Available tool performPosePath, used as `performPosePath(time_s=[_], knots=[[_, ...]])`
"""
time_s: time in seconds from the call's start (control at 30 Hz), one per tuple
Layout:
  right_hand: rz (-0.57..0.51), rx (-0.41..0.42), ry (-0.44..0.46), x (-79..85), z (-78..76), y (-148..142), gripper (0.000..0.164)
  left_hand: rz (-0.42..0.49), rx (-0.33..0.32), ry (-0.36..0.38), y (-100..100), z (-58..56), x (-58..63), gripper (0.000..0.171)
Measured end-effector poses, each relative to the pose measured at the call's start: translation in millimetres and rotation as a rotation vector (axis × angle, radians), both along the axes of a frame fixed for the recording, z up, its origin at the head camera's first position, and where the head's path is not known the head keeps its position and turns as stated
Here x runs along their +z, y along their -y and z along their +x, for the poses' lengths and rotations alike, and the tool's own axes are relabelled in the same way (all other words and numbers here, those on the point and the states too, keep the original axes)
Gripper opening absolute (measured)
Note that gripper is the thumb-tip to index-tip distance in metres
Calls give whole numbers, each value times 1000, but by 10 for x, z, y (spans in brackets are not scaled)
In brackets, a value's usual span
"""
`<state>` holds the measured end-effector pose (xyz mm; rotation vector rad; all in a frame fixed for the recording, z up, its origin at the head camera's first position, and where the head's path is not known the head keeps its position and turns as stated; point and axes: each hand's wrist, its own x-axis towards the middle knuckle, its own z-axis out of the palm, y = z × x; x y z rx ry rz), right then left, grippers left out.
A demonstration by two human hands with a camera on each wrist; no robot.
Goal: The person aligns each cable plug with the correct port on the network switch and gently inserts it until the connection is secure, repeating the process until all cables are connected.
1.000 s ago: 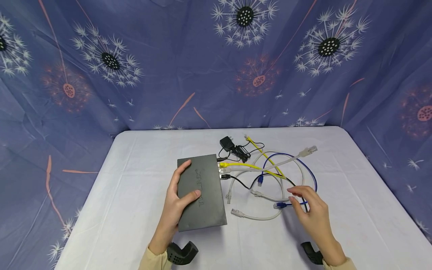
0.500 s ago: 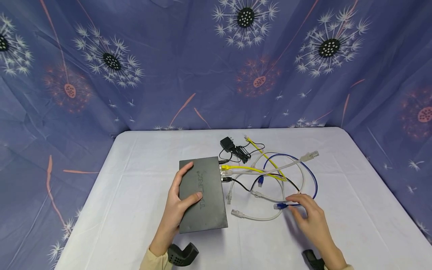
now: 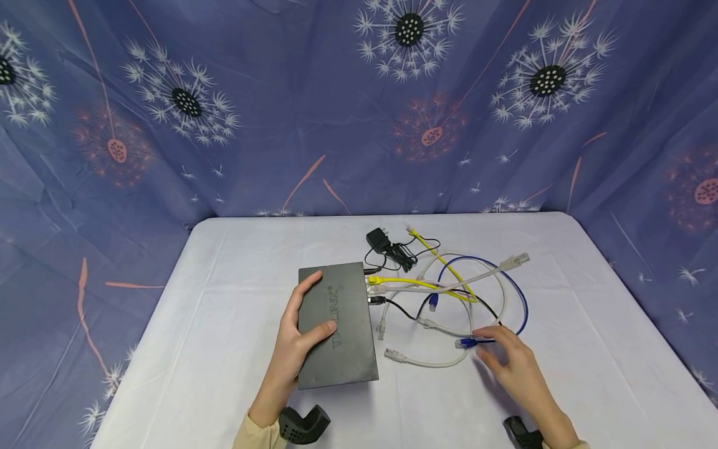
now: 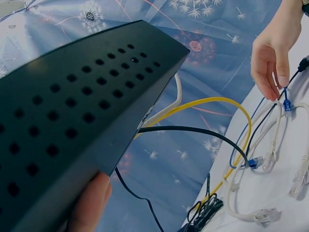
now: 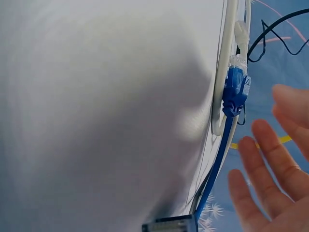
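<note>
A black TP-LINK network switch is gripped by my left hand, with the thumb on its top. From below, the left wrist view shows its vented side and one fingertip at the edge. A yellow cable, a pale cable and a black-plugged cable run from its ports. My right hand hovers by the blue cable's plug, thumb and fingers apart on either side of the cord. In the right wrist view its fingers stand apart from the blue plug.
Loose pale cable ends lie between the switch and my right hand. A black power adapter with bundled cord sits behind. Looped blue and pale cables cover the white table at right. A dandelion-patterned cloth hangs behind.
My right hand has come down and slightly left to the blue plug. The switch in my left hand has shifted slightly down and right, and its cables have dipped with it.
</note>
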<state>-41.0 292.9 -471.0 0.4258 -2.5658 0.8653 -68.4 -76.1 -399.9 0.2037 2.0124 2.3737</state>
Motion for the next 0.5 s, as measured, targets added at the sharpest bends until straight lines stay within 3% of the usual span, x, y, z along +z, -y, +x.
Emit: performPosePath(time_s=[0.5], knots=[[60, -22, 96, -56, 16, -11, 45, -4, 2, 3, -3, 4, -20, 76]])
